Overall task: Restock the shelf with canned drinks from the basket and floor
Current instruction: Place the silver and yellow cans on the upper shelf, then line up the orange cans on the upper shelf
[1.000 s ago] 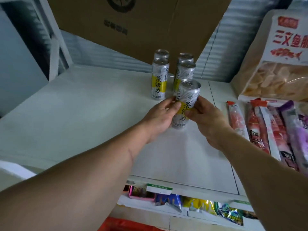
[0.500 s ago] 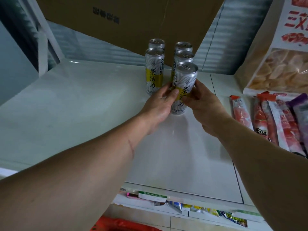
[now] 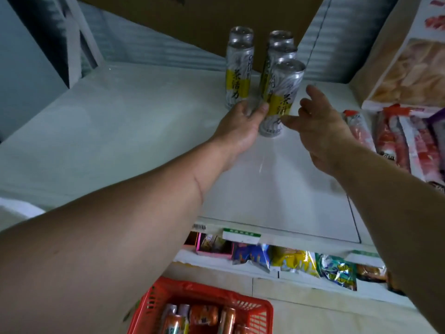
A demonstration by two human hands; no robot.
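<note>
1. Head view: front can (image 3: 280, 97) upright on white shelf (image 3: 120, 131), top up, label outward, before four cans (image 3: 238, 66).
2. Left hand (image 3: 240, 126) touching its side; right hand (image 3: 320, 126) spread wide, empty.
3. Snack packs (image 3: 395, 141) right; red basket (image 3: 260, 309) below, holding cans.

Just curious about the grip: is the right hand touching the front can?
Apart. The head view shows white shelf between the open right hand and the front can.

both hands outstretched: left (image 3: 240, 124) curled, right (image 3: 320, 124) fingers spread
</note>
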